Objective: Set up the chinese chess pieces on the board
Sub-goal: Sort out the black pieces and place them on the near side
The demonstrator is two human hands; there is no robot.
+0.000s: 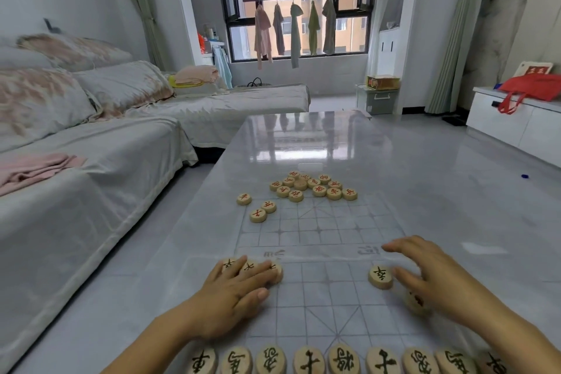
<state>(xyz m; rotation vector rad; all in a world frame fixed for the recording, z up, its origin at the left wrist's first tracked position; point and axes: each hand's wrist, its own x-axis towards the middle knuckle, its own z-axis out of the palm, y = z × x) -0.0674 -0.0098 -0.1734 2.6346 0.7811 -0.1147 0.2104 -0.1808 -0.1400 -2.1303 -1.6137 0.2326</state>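
A sofa (91, 136) draped in pale covers was seen along the left of the bench (425, 191), with a pink cloth (33, 168) folded on its seat, and clothes (294, 30) were hung at the window beyond. A red bag (531, 88) was laid on a white cabinet (516, 124) at the right. On the bench a thin translucent board (318, 252) was spread flat. A heap of red-lettered pieces (312, 187) was gathered at its far edge, with three more (258, 206) scattered near its far left corner. A row of black-lettered pieces (343, 361) was set along the near edge. The left hand (233, 291) was laid flat, its fingers (258, 272) spread over three pieces (252, 267), which were partly hidden beneath them. The right hand (431, 276) was held loosely open with fingers (400, 247) spread, nothing pinched; one black-lettered piece (380, 277) was seen just beside its thumb, and another piece (417, 302) was partly covered under the palm.
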